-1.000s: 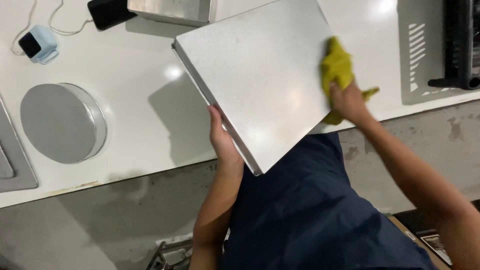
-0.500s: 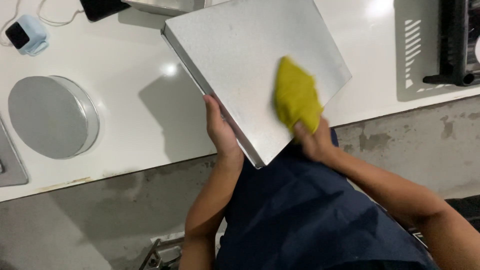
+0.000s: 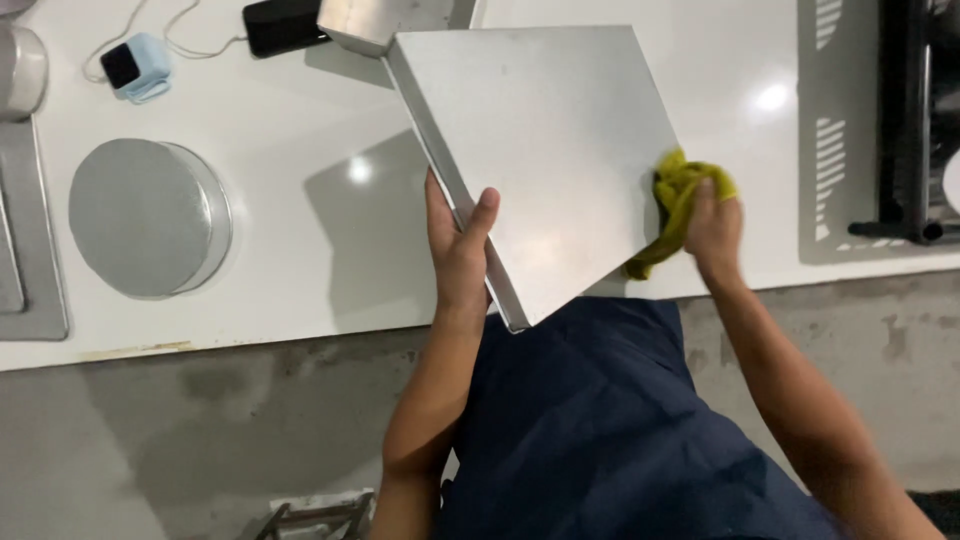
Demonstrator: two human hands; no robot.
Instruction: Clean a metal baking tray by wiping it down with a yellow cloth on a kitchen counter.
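Observation:
A square silver metal tray point(image 3: 550, 150) is held tilted above the white counter point(image 3: 300, 240), bottom side up. My left hand point(image 3: 458, 250) grips its left edge, thumb on the flat face. My right hand point(image 3: 712, 228) is closed on a yellow cloth point(image 3: 675, 200) and presses it against the tray's right edge. My dark blue clothing fills the lower middle of the view.
A round grey tin point(image 3: 148, 216) lies upside down on the counter at left. At the back are a small blue device with a cable point(image 3: 135, 68), a black phone point(image 3: 282, 25) and a metal box point(image 3: 385, 20). A dark rack point(image 3: 905, 130) stands at right.
My right hand swept the yellow cloth from the tray's right edge down across its middle, then back to the right edge. The tray shifted slightly in my left hand.

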